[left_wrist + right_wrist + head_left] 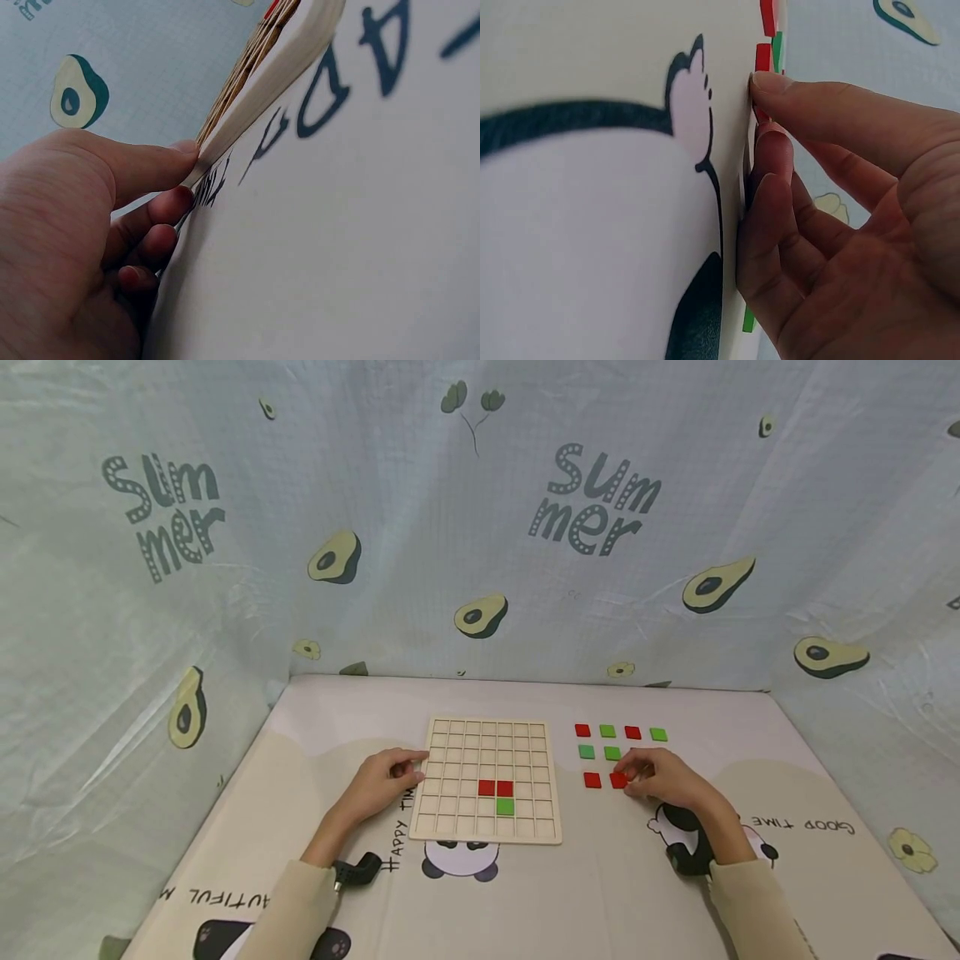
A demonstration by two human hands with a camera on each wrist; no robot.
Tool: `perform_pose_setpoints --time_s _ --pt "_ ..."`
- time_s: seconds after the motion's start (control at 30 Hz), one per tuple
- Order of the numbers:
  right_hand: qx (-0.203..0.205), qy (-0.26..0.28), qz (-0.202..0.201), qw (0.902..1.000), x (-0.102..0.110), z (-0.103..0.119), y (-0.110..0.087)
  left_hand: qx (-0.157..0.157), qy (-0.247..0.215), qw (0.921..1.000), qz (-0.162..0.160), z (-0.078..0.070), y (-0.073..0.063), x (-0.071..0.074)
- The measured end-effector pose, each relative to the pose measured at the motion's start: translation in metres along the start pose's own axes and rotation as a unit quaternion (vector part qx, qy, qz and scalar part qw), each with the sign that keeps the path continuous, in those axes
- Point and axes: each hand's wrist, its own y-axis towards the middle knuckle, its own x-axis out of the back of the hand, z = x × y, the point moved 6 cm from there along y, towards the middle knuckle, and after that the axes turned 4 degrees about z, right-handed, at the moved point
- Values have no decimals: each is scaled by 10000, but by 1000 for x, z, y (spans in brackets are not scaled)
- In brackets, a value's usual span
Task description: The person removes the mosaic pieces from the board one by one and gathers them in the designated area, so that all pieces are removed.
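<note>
A pale wooden grid board lies flat on the table, with two red tiles side by side in its cells and a green tile under the right one. My left hand rests at the board's left edge; in the left wrist view the thumb touches its rim. To the right of the board, my right hand pinches a red tile between thumb and finger, low over the table. In the right wrist view the thumb partly hides that tile.
Loose red and green tiles lie in rows right of the board, among them a red tile beside the pinched one and a green tile at the far end. A printed cloth covers the table; a patterned curtain rises behind.
</note>
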Motion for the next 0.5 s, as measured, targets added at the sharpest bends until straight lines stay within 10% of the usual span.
perform_pose_setpoints --time_s 0.5 --pt "3 90 -49 9999 -1 2 -2 -55 -3 10000 -5 0 0 -1"
